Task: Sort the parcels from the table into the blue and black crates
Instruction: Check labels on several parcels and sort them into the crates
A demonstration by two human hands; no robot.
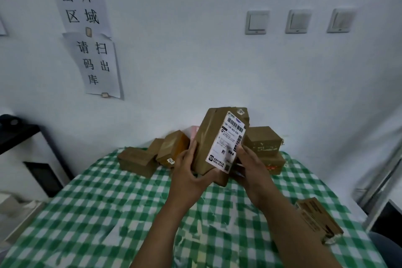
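Above the table, toward its far edge, a brown parcel is held clear of the checked cloth in both hands. Its long axis stands nearly upright, with the top leaning toward the far right corner. The white shipping label faces the person.

The left hand grips the lower left side and bottom end, its fingers curled against the left face. The right hand closes in from the other side, its fingers pinching the parcel at the label's right edge. The parcel thus sits between the two hands, with neither nearer than the other.

More parcels are heaped along the far edge against the wall, and a lone parcel lies by the right edge. Neither crate is in view, so I cannot tell which way this parcel must go. The label probably decides that, and the hand on that side would likely carry it off.
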